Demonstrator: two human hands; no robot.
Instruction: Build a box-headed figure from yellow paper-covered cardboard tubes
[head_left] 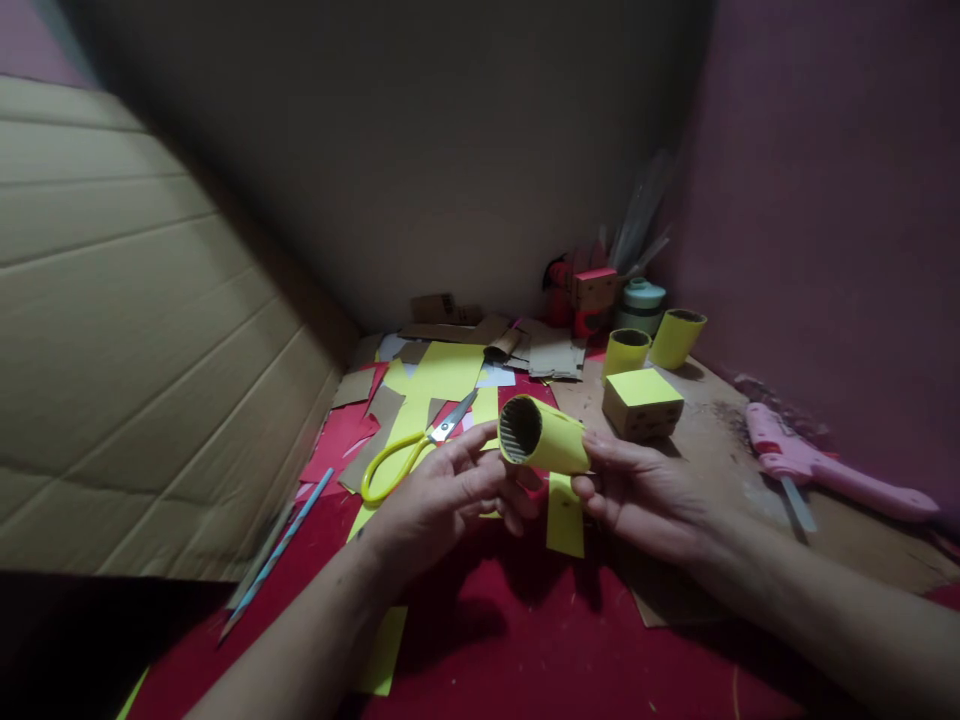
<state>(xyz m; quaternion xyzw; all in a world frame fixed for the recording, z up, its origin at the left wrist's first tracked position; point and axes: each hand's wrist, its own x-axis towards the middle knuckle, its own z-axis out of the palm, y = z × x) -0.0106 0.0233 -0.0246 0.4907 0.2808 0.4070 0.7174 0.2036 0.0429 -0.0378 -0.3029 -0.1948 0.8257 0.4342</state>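
Both hands are at a short cardboard tube (555, 437) wrapped in yellow paper, tilted with its open, ridged end facing left. My right hand (637, 490) pinches the tube's right end between thumb and fingers. My left hand (469, 485) has its fingers loosely curled round the left end, touching the rim; some fingertips hang below it. Under the tube, a small yellow paper strip (565, 525) shows between the hands. Yellow-handled scissors (405, 462) lie partly open just beyond my left hand.
Right of the hands are a cardboard box with a yellow top (643, 405) and two yellow tubes (679, 340). A pink glue gun (832, 470) lies farther right. Paper and cardboard scraps (450, 368) spread behind. A striped pencil (285, 545) lies left, near a large cardboard panel (135, 330).
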